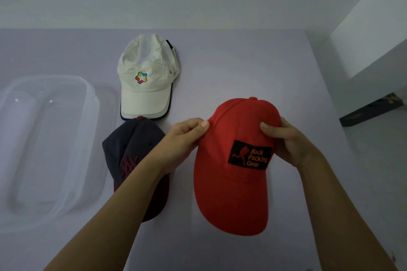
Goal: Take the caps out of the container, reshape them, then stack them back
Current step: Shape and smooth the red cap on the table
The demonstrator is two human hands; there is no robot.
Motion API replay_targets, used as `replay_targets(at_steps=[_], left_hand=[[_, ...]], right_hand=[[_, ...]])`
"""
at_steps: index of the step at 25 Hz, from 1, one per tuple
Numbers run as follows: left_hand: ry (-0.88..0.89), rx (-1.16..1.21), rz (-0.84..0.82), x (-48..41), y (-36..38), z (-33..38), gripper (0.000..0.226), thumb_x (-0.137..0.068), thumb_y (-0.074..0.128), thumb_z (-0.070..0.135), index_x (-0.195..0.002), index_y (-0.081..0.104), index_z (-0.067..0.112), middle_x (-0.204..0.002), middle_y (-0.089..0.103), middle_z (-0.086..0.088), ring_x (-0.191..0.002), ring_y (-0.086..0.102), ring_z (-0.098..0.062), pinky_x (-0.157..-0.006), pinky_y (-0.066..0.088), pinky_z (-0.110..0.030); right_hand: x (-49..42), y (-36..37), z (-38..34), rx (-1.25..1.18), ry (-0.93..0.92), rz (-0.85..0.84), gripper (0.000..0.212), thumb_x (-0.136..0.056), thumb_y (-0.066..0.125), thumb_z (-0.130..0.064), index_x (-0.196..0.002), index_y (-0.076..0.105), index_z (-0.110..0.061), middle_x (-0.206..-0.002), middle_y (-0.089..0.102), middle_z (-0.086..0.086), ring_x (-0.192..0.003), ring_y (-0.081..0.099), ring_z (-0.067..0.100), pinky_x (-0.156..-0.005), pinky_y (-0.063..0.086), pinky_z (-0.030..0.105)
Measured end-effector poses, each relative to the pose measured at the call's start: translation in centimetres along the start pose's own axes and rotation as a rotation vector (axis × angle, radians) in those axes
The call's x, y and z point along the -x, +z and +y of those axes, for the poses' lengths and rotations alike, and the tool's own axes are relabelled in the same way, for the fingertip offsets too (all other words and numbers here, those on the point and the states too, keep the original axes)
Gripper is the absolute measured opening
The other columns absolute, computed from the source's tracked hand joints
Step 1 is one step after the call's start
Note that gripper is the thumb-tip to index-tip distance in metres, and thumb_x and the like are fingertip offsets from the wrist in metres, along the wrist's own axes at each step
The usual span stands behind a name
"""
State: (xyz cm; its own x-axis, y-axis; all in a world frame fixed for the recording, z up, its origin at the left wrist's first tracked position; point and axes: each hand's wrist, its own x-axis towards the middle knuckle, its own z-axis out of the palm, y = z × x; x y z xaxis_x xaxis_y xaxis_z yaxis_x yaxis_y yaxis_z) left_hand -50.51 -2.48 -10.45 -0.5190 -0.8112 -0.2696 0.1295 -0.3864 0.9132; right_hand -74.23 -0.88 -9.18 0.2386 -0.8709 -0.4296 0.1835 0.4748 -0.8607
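Note:
A red cap with a black "Back Packing Gear" patch is in the middle right, brim toward me. My left hand pinches its crown on the left side. My right hand grips the crown on the right, thumb on top. A dark navy cap with maroon stitching lies on the table to the left, partly under my left forearm. A cream cap with a coloured logo lies farther back, stacked on another cap whose dark edge shows beneath it. The clear plastic container sits at the left.
The pale table runs back to a grey wall. A white wall or cabinet corner rises at the right, with a dark object on the floor beyond the table's right edge.

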Motion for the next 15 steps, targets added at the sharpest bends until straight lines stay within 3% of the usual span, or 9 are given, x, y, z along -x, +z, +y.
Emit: replay_targets(at_steps=[3,6,8,11,13,15], left_hand=[[0.004,0.25,0.064,-0.1,0.6,0.2,0.032,-0.09,0.047,0.032,-0.08,0.074,0.018,-0.075,0.069,-0.001,-0.073,0.064,-0.011,-0.076,0.054,-0.025],[-0.058,0.361,0.129,-0.2,1.0,-0.3,0.037,-0.091,0.044,0.034,-0.093,0.073,0.012,-0.092,0.073,-0.008,-0.088,0.068,-0.015,-0.087,0.053,-0.03],[-0.085,0.121,0.162,0.2,1.0,-0.2,0.044,-0.098,0.036,0.036,-0.093,0.07,0.008,-0.091,0.072,-0.006,-0.09,0.065,-0.011,-0.089,0.051,-0.024],[0.029,-0.353,0.102,1.1,0.2,1.4,0.049,-0.099,0.034,0.042,-0.071,0.063,0.013,-0.068,0.06,0.009,-0.072,0.057,0.001,-0.08,0.043,-0.011],[0.016,-0.35,-0.029,1.3,-0.3,2.4,0.022,-0.089,0.054,0.038,-0.085,0.07,0.023,-0.082,0.071,0.01,-0.081,0.065,-0.003,-0.08,0.049,-0.015],[-0.037,-0.281,-0.068,1.1,-0.7,2.6,0.028,-0.079,0.062,0.03,-0.102,0.07,0.017,-0.099,0.075,0.002,-0.094,0.069,-0.011,-0.083,0.053,-0.019]], right_hand=[[0.2,0.5,-0.1,-0.027,-0.016,-0.03,0.07,-0.04,0.09,-0.045,-0.104,0.071,-0.022,-0.108,0.072,0.001,-0.102,0.067,0.019,-0.077,0.055,0.025],[0.5,0.8,-0.5,-0.054,-0.051,-0.039,0.058,-0.039,0.091,-0.045,-0.093,0.076,-0.027,-0.103,0.074,-0.002,-0.097,0.069,0.016,-0.074,0.056,0.024],[0.5,0.8,-0.5,-0.014,-0.054,-0.064,0.058,-0.043,0.089,-0.046,-0.096,0.075,-0.026,-0.106,0.073,-0.001,-0.1,0.069,0.016,-0.076,0.055,0.023],[0.6,0.6,-0.3,0.057,-0.039,-0.071,0.061,-0.049,0.087,-0.048,-0.104,0.072,-0.026,-0.113,0.071,0.002,-0.107,0.065,0.019,-0.081,0.054,0.024],[0.6,0.6,-0.2,0.083,-0.031,-0.077,0.062,-0.051,0.086,-0.049,-0.107,0.07,-0.028,-0.117,0.069,0.002,-0.109,0.064,0.02,-0.084,0.054,0.026],[0.5,0.9,-0.2,0.123,-0.03,-0.099,0.063,-0.054,0.084,-0.049,-0.111,0.068,-0.028,-0.118,0.068,0.002,-0.11,0.064,0.02,-0.085,0.053,0.026]])
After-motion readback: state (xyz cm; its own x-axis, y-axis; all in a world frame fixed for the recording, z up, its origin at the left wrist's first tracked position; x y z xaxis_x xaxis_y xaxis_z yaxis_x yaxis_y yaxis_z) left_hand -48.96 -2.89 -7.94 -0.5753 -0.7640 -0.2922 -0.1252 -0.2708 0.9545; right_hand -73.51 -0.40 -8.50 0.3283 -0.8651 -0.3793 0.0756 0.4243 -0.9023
